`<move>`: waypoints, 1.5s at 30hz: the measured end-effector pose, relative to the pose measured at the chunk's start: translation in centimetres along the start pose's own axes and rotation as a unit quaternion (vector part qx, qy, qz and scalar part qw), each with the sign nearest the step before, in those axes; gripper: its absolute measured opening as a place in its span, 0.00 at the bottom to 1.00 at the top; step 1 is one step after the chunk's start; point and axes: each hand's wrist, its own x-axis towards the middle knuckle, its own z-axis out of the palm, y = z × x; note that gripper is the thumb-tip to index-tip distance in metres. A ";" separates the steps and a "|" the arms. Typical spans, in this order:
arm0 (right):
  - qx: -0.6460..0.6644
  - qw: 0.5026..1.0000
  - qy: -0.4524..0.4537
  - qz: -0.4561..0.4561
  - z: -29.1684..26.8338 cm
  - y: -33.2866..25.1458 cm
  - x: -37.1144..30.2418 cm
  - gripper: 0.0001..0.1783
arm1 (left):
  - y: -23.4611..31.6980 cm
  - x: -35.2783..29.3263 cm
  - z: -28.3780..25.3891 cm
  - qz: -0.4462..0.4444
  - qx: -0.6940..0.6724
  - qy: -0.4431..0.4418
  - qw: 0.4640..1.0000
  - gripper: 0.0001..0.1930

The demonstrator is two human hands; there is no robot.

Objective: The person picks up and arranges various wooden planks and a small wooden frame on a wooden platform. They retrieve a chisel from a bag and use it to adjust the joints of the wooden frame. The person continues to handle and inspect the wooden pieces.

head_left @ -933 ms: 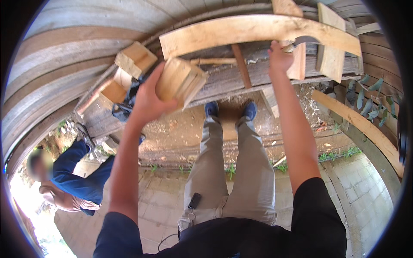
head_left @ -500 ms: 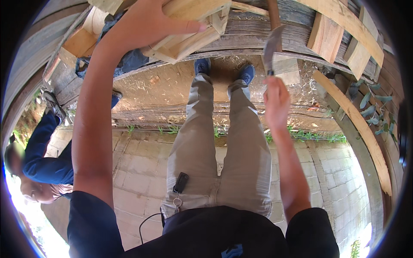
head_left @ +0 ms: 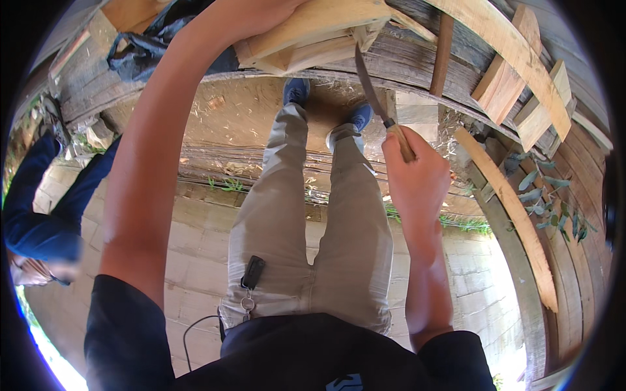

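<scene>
My right hand [head_left: 420, 173] is closed around the wooden handle of a knife [head_left: 370, 88]. Its long, dark, slightly curved blade points up and to the left. In the picture the tip overlaps the near right corner of a pale wooden box [head_left: 313, 32]; whether it touches, I cannot tell. The box lies on weathered grey planks at the top. My left hand [head_left: 264, 12] reaches over the far left part of the box. Its fingers run past the upper edge of the picture, so their grip is hidden.
Right of the box lie a brown wooden rod [head_left: 443, 55], a long curved board [head_left: 499, 45] and short wood blocks [head_left: 505, 88]. A dark plastic bag [head_left: 140, 58] is at the left. Another board [head_left: 512, 208] leans near a leafy sprig [head_left: 541, 192]. Another person [head_left: 42, 221] sits far left.
The knife has swung from pointing upward beside the rod to pointing up-left at the box corner. My left hand has slid farther up, its fingers leaving the picture. The whole view has shifted.
</scene>
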 end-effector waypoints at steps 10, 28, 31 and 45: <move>-0.080 0.987 -0.068 -0.119 -0.6 -3.9 2.5 0.09 | -1.3 0.2 0.1 0.079 0.043 -0.011 0.996 0.20; -0.180 0.974 -0.010 -0.137 0.2 -7.6 3.4 0.10 | -1.3 -1.2 0.6 0.121 0.076 0.016 0.990 0.20; -0.195 0.975 -0.023 -0.100 -0.2 -8.6 3.6 0.11 | -1.4 -1.4 0.8 0.129 0.083 0.024 0.988 0.21; -0.178 0.973 -0.006 -0.145 0.5 -6.8 4.6 0.12 | -1.4 -3.2 1.9 0.118 0.051 0.060 0.990 0.20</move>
